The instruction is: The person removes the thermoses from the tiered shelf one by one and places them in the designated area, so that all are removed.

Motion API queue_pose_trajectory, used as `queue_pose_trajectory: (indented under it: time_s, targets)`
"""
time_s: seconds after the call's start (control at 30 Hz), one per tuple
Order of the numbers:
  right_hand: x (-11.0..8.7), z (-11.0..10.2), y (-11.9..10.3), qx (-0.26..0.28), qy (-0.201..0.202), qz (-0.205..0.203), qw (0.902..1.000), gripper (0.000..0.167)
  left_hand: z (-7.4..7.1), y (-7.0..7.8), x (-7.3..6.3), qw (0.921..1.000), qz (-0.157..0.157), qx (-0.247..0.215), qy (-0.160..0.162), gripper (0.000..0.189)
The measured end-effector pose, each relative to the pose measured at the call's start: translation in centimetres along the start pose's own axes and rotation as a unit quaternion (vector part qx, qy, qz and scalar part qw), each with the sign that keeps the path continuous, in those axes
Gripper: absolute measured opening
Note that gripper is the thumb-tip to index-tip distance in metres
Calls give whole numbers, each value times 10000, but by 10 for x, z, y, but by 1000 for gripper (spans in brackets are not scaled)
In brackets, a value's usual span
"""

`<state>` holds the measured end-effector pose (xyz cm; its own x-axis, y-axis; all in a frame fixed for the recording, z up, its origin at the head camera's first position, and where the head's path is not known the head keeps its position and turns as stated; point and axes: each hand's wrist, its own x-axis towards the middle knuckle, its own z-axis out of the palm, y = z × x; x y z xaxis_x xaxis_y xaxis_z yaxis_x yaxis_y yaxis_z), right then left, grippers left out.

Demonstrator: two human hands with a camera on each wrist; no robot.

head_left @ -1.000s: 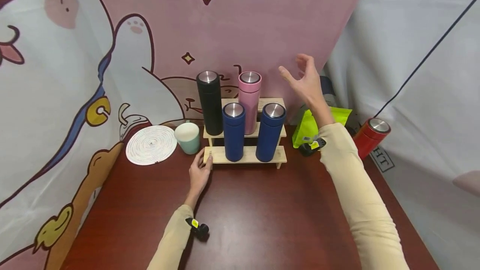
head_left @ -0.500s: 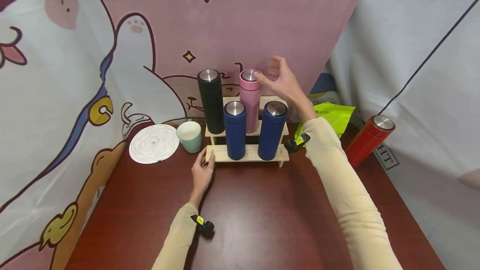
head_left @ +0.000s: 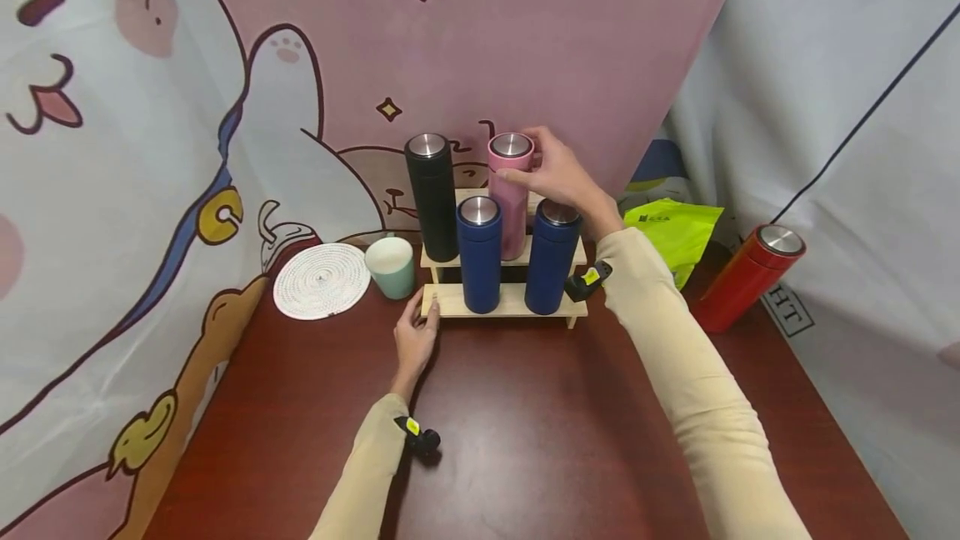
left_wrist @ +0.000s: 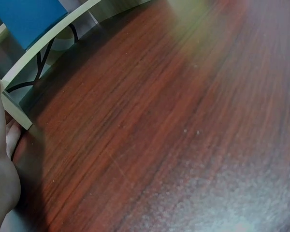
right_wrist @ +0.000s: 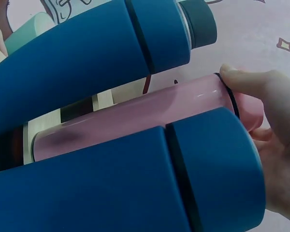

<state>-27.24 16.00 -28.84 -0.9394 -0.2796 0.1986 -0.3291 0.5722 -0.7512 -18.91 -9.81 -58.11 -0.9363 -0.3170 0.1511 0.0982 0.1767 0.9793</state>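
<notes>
On a two-step wooden rack [head_left: 450, 300] stand several upright thermoses. My right hand [head_left: 561, 173] grips the pink thermos [head_left: 513, 223] on the upper step near its lid, thumb in front and fingers partly hidden behind it. The right wrist view shows the thumb against the pink thermos [right_wrist: 150, 108] just below the lid seam. With my left hand [head_left: 416, 340] I hold the left end of the lower step, thumb on top. A black thermos [head_left: 432, 207] stands on the upper step's left. Two blue thermoses, one left [head_left: 481, 261] and one right [head_left: 553, 261], stand on the lower step.
Left of the rack are a mint cup [head_left: 392, 267] and a round white woven mat [head_left: 321, 280]. To the right lie a bright green bag [head_left: 671, 236] and a red thermos [head_left: 746, 277]. Cartoon-printed cloth hangs behind the brown table [head_left: 510, 415].
My right hand has come left and down from the air beside the rack and taken hold of the pink thermos. My left hand has stayed on the rack; the view has shifted slightly.
</notes>
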Motion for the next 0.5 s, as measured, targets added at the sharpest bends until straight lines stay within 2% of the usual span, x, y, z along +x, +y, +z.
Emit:
queue_pose_trajectory:
  time_s: [0.13,0.33,0.5]
  targets:
    - [-1,0,4,-178,268,-143,9994,71,0,0,0,10000,15,-8,-28,46]
    - [-6,-7,11,-275,554,-192,9979,72,-2,1,0,10000,-52,-47,-66,46]
    - [-12,-18,18,-261,901,-178,9954,71,-1,0,1,9999,48,-112,-11,46]
